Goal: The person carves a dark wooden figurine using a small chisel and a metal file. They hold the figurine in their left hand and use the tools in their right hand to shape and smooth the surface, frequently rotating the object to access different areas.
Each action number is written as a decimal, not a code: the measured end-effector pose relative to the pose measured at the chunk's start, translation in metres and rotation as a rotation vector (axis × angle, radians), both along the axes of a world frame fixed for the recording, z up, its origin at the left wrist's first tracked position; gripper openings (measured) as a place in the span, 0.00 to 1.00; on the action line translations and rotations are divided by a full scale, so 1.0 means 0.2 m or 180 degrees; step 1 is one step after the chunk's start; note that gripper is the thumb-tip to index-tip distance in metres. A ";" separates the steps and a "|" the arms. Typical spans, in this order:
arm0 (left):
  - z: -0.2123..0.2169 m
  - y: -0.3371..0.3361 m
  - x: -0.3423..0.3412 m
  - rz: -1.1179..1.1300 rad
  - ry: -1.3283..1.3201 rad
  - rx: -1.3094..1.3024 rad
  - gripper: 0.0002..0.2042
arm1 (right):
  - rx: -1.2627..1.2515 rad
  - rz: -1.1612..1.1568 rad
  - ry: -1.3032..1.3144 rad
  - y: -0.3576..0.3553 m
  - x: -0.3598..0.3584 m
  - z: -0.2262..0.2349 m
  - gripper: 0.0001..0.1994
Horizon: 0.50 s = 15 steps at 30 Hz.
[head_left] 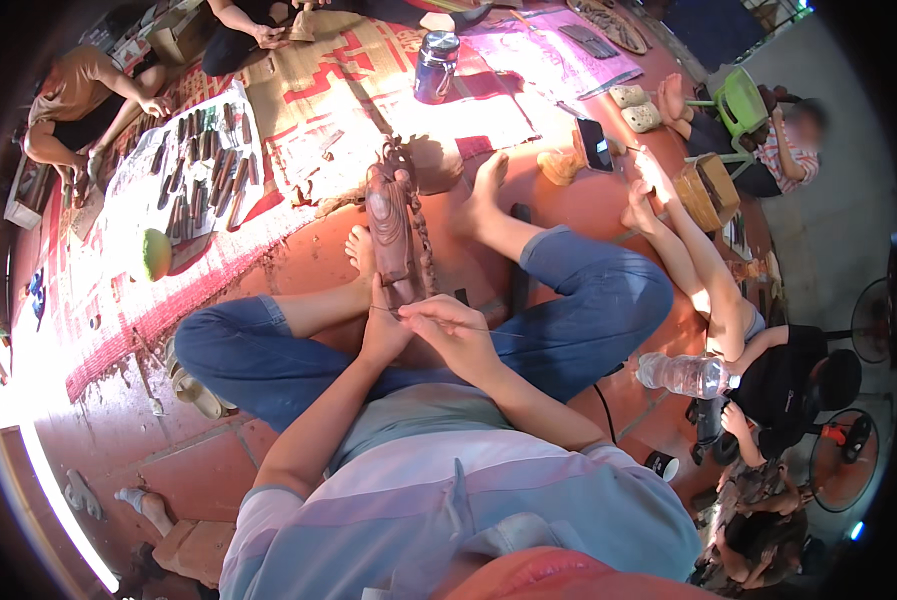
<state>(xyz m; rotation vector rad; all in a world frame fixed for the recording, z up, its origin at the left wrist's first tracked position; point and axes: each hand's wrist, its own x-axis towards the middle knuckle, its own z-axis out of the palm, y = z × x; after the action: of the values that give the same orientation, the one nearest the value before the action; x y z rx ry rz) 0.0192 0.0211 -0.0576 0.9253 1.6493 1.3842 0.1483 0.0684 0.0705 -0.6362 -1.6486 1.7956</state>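
A reddish-brown carved wooden figure (391, 235) lies lengthways between my bent legs, with its ornate top pointing away from me. My left hand (383, 332) grips its near end, the thumb running along the side. Close beside it, my right hand (455, 338) pinches a thin, dark, wire-like tool (490, 331) between thumb and fingers. One end of that tool reaches across to my left hand at the carving's base. Its exact kind is too fine to make out, and my hands hide the carving's bottom end.
Many carving tools (208, 165) lie on a white sheet at left, near a green fruit (154, 254). A dark flask (436, 68) stands on the patterned mat. A phone (595, 146) lies ahead right; a water bottle (683, 374) is at right. Other people sit around.
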 end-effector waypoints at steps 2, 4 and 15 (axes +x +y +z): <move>0.01 -0.01 0.00 -0.0055 -0.0010 -0.0227 0.57 | -0.0227 -0.0089 0.0087 -0.02 0.01 0.02 0.09; 0.02 -0.01 -0.01 -0.0063 -0.0002 -0.0199 0.57 | -0.0167 -0.0062 -0.0027 -0.02 0.02 0.03 0.09; 0.11 -0.04 -0.02 -0.0047 -0.0082 -0.0356 0.56 | -0.0256 0.0003 0.0011 0.02 0.01 0.00 0.09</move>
<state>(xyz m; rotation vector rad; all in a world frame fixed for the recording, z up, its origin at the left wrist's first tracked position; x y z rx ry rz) 0.0162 0.0140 -0.0356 0.8503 1.6793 1.2754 0.1509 0.0724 0.0696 -0.6672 -1.5812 1.8704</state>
